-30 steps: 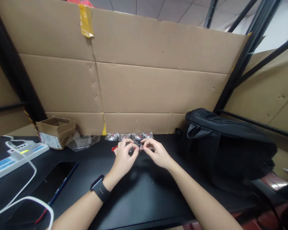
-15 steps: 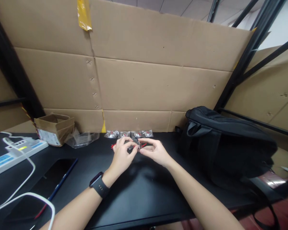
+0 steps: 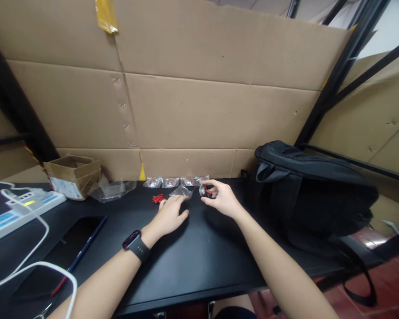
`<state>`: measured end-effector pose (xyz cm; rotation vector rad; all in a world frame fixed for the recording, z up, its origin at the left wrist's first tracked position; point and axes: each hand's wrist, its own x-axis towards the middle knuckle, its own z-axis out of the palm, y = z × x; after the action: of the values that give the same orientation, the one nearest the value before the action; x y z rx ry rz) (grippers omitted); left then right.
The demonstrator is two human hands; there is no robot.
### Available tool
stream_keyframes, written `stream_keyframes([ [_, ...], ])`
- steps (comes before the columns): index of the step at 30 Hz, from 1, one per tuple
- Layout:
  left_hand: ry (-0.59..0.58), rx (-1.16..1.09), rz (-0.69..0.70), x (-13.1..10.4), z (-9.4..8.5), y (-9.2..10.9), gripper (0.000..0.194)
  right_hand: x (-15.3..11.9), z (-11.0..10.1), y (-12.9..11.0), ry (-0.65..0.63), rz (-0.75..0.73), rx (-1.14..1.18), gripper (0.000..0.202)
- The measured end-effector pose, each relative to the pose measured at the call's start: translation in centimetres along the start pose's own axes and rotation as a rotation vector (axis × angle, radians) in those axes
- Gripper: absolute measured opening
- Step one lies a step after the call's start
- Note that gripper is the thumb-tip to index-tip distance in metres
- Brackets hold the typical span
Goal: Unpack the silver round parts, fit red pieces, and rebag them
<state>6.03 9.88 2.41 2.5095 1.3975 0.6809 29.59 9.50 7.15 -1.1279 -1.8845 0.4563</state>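
My right hand (image 3: pixel 224 199) pinches a small round silvery disc (image 3: pixel 202 190) between thumb and fingers, its face turned sideways and something red showing behind it. My left hand (image 3: pixel 170 217) lies low over the black table, fingers stretched forward and thumb apart. Its fingertips reach a crumpled clear plastic bag (image 3: pixel 181 191), and I cannot tell whether they press on it. Just left of those fingers is a small bundle of red cord (image 3: pixel 158 198). Behind both hands, several round discs in clear wrappers (image 3: pixel 170 182) stand in a row along the cardboard wall.
To the right a black backpack (image 3: pixel 312 195) takes up much of the table (image 3: pixel 199 261). On the left are an open cardboard box (image 3: pixel 73 177), loose clear plastic (image 3: pixel 111 190), a white power strip (image 3: pixel 23 212) with cables, and a dark tablet (image 3: pixel 64 252).
My hands have come apart. The right one has moved slightly right with the disc, while the left has let go and spread its fingers by the plastic bag. The red cord now shows fully.
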Motion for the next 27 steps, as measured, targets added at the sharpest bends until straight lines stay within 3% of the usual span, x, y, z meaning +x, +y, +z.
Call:
stream_keyframes([
  [5, -0.099, 0.105, 0.112, -0.7, 0.4, 0.5, 0.041, 0.0, -1.0, 0.0, -0.068, -0.018, -0.114, 0.039],
  [15, -0.179, 0.093, 0.149, -1.2, 0.2, 1.0, 0.042, -0.4, 0.3, 1.1, -0.243, 0.132, -0.384, 0.040],
  [27, -0.219, 0.091, 0.191, -1.3, 0.2, 1.3, 0.044, -0.1, 1.7, 2.0, -0.211, 0.180, -0.371, 0.020],
])
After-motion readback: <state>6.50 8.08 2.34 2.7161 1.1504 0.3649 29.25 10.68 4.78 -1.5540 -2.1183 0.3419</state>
